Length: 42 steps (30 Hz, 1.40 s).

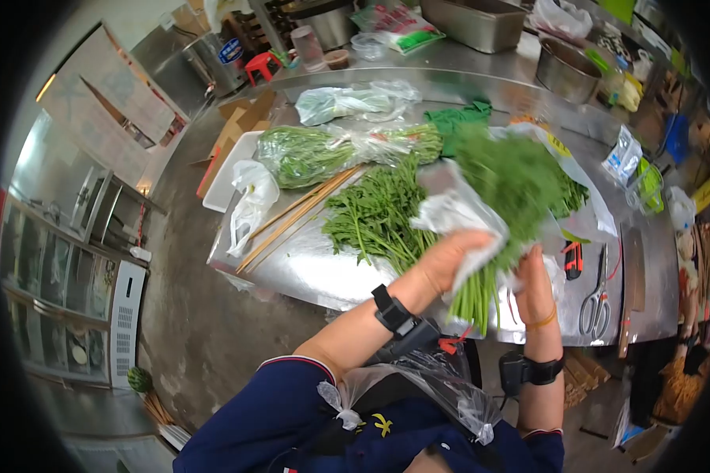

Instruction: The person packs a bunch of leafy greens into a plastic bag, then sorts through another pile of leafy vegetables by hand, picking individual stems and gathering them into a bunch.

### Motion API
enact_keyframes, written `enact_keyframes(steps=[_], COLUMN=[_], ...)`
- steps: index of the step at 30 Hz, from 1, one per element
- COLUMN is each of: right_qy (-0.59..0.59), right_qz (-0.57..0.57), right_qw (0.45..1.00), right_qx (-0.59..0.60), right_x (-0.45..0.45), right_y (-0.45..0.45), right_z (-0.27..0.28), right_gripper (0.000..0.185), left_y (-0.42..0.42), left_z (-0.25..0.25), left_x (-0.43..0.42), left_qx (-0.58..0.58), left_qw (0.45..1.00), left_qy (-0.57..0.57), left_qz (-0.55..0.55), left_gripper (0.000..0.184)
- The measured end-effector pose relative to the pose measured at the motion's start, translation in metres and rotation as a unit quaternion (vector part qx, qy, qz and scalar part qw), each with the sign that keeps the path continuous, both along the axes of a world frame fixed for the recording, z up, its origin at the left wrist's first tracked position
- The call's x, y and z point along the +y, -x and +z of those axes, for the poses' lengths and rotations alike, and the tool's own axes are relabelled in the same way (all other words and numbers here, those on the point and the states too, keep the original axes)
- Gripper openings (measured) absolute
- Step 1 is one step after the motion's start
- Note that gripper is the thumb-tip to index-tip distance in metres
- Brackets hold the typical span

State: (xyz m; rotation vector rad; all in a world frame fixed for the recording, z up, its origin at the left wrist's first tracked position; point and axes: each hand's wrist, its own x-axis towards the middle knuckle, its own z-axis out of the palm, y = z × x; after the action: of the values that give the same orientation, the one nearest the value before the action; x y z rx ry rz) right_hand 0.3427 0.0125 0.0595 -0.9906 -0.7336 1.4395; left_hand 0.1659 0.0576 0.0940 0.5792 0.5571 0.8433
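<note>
A bunch of leafy greens (506, 177), its feathery tops smeared by motion, is held upright over the metal table, stems (476, 299) pointing down toward me. My left hand (456, 258) is closed on the bunch's left side, with a crumpled white plastic bag (459, 211) between hand and stems. My right hand (535, 285) presses on the bunch from the right; its thumb side is partly hidden by the leaves. Just left of the bunch lies a loose pile of greens (379, 209). More leaves (569, 193) rest behind the held bunch.
Bagged greens (308, 154), wooden sticks (296, 217) and a white bag (252, 201) lie on the left of the table (300, 276). At right are a red utility knife (573, 260), scissors (596, 303) and a long knife (629, 292). Steel pots (568, 69) stand behind.
</note>
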Motion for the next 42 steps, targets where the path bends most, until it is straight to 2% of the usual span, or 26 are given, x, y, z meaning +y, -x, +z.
enact_keyframes(steps=[3,4,5,6,8,10,11,12,14,15,17,20,22,23,24,25,26,28,29,30,32,33,36,38,40,42], right_qy=[-0.074,-0.059,-0.049,-0.077,-0.041,-0.081,-0.119,-0.125,-0.021,-0.034,-0.014,0.003,0.002,-0.082,-0.018,-0.023,-0.027,0.002,0.005,0.003,0.006,0.004,0.018,0.014,-0.032,-0.032], right_qz=[0.001,0.041,0.08,0.048,0.055,0.029,0.002,0.014,0.044,0.01,0.005,-0.003,-0.025,-0.034,-0.066,-0.068,-0.071,-0.04,-0.033,-0.039,-0.045,-0.082,-0.092,-0.099,0.028,0.06], right_qw=[0.996,0.996,0.985,0.992,0.99,0.979,0.962,0.962,0.977,0.98,0.992,0.999,0.998,0.973,0.995,0.995,0.995,0.999,0.999,0.999,0.999,0.996,0.995,0.994,0.996,0.993], right_qx=[0.053,-0.044,-0.143,-0.09,-0.12,-0.184,-0.244,-0.242,-0.206,-0.195,-0.126,-0.036,-0.05,-0.213,-0.078,-0.07,-0.061,-0.036,-0.032,-0.032,0.019,0.017,0.037,0.041,0.08,0.101], right_x=[-0.004,-0.005,-0.004,-0.003,-0.004,-0.005,-0.003,-0.001,0.0,0.004,0.01,0.011,0.013,0.014,0.012,0.012,0.012,0.01,0.007,0.008,0.006,0.007,-0.002,-0.014,-0.026,-0.027], right_y=[0.028,0.023,0.02,0.034,0.037,0.045,0.05,0.053,0.047,0.046,0.04,0.049,0.044,0.028,0.036,0.028,0.014,-0.001,0.003,0.01,0.018,0.017,0.023,0.019,0.014,0.026], right_z=[0.041,0.03,0.026,0.029,0.031,0.042,0.046,0.045,0.039,0.027,0.01,0.017,0.015,-0.001,0.024,0.023,0.018,0.022,0.033,0.037,0.044,0.033,0.034,0.033,0.047,0.055], right_gripper=[0.048,0.043,0.038,0.028,0.032,0.034,0.037,0.037,0.043,0.041,0.039,0.037,0.038,0.038,0.035,0.035,0.034,0.032,0.031,0.031,0.029,0.031,0.033,0.037,0.042,0.053], left_y=[-0.015,-0.017,-0.021,-0.02,-0.017,-0.015,-0.015,-0.01,-0.016,-0.012,-0.004,0.017,0.057,0.084,0.113,0.149,0.183,0.281,0.318,0.358,0.388,0.395,0.413,0.432,0.427,0.384], left_z=[0.005,-0.004,-0.014,-0.017,-0.027,-0.011,0.0,0.017,-0.008,-0.004,0.01,0.01,0.031,0.038,0.045,0.035,0.029,-0.014,-0.012,-0.034,-0.042,-0.043,-0.041,-0.027,0.04,0.105], left_x=[-0.016,-0.016,-0.014,-0.011,-0.01,-0.014,-0.022,-0.026,-0.021,-0.022,-0.025,-0.028,-0.026,-0.024,-0.018,-0.009,-0.005,0.02,0.022,0.028,0.035,0.037,0.049,0.065,0.062,0.042], left_qx=[0.068,0.067,0.087,0.108,0.203,0.371,0.399,0.309,0.449,0.452,0.611,0.528,0.514,0.493,0.493,0.538,0.471,0.625,0.662,0.764,0.845,0.843,0.924,0.809,0.64,0.471], left_qw=[0.997,0.996,0.985,0.965,0.927,0.834,0.827,0.851,0.768,0.769,0.555,0.619,0.686,0.714,0.746,0.734,0.818,0.599,0.581,0.407,0.309,0.313,0.306,0.391,0.419,0.552], left_qy=[-0.046,-0.062,-0.148,-0.234,-0.314,-0.383,-0.358,-0.416,-0.451,-0.446,-0.553,-0.556,-0.513,-0.498,-0.448,-0.407,-0.252,-0.252,-0.154,-0.14,-0.046,-0.058,-0.03,-0.136,-0.328,-0.413], left_qz=[-0.016,-0.009,0.021,0.052,0.013,-0.139,-0.171,-0.09,-0.078,-0.071,0.112,0.17,0.047,0.002,0.006,0.081,0.216,0.433,0.449,0.481,0.435,0.433,0.226,0.418,0.554,0.551], left_gripper=[0.03,0.029,0.027,0.026,0.026,0.031,0.039,0.039,0.042,0.042,0.048,0.061,0.056,0.054,0.049,0.039,0.028,0.021,0.023,0.029,0.034,0.034,0.036,0.028,0.019,0.013])
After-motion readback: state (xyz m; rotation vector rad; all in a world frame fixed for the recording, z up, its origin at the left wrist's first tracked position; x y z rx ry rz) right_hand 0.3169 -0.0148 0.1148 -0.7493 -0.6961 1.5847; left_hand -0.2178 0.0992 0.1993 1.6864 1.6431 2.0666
